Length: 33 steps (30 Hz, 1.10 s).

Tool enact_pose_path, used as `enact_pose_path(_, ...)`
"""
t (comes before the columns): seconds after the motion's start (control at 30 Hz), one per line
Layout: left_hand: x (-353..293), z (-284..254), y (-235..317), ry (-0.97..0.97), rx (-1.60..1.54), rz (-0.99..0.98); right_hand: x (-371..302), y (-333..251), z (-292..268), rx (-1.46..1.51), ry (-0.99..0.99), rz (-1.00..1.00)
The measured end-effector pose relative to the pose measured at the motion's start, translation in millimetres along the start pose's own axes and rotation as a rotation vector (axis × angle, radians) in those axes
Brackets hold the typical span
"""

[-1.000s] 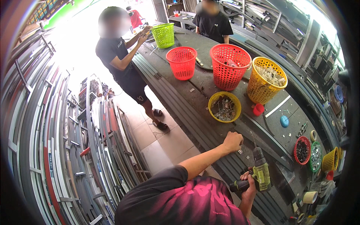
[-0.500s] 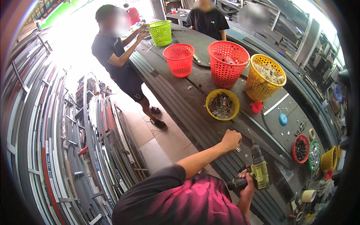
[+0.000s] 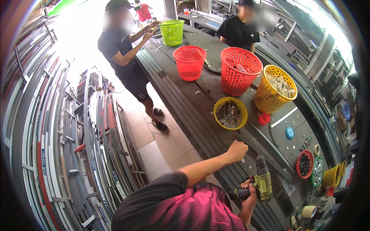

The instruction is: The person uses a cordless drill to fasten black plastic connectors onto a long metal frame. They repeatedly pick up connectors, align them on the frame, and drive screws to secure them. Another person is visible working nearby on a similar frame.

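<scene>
Biggest item: long dark-grey workbench (image 3: 185, 86), running from upper left to lower right. Long grooved grey metal profiles (image 3: 192, 119) lie lengthwise along its near edge.

On the bench, far side: tall yellow perforated plastic basket (image 3: 269, 96) full of pale pieces, tall red perforated plastic basket (image 3: 239, 75) to its left. Nearer the hands: round yellow plastic basin (image 3: 245, 115) with loose small metal bits, just beyond the left hand.

Yellow-green and black cordless drill (image 3: 263, 184): above the near right part of the bench, in the right hand (image 3: 249, 191). Right hand is wrapped round the handle, black battery end sticking out to its left. Motor body sits right of that hand; body-and-bit axis points away from the wearer, slightly left.

Left hand (image 3: 237, 151): over the profiles, fingers curled into a fist; can't tell if anything is inside.

Key relation: drill chuck is right of the left hand and a bit closer to the wearer. Thin drill bit (image 3: 256, 148) passes right of the fist, apart from it.

Smallest: pale scrap (image 3: 243, 161) just beside the fist. Pinched or lying loose, can't tell.
</scene>
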<state>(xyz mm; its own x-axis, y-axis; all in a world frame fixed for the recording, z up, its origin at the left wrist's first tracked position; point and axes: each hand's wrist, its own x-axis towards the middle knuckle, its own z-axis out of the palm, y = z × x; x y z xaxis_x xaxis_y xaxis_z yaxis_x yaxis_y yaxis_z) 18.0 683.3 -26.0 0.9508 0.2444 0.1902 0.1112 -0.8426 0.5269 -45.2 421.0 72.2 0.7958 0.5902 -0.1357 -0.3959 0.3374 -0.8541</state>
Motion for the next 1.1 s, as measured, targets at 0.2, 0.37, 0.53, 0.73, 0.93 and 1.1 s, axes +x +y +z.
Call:
enact_pose_path(0.2, -2, -7, 0, 0.036, -0.066, 0.031, 0, 2, 4, 0.000, 0.009, 0.006)
enact_pose_path(0.37, -4, -11, 2, 0.026, -0.033, 0.054, 0, 4, 6, 0.021, -0.007, -0.006)
enact_pose_path(0.53, -5, -10, 1, -0.002, -0.050, 0.045, -1, 4, 5, -0.003, 0.000, 0.001)
enact_pose_path(0.73, -7, -12, 1, 0.005, -0.097, 0.048, -4, 2, 7, -0.013, 0.003, -0.004)
enact_pose_path(0.93, -18, -31, 13, 0.161, -0.219, 0.168, -6, 1, 7, 0.009, 0.028, 0.013)
enact_pose_path(1.1, -42, -63, 14, 0.116, -0.621, 0.017, -1, -2, 5, -0.020, -0.016, -0.005)
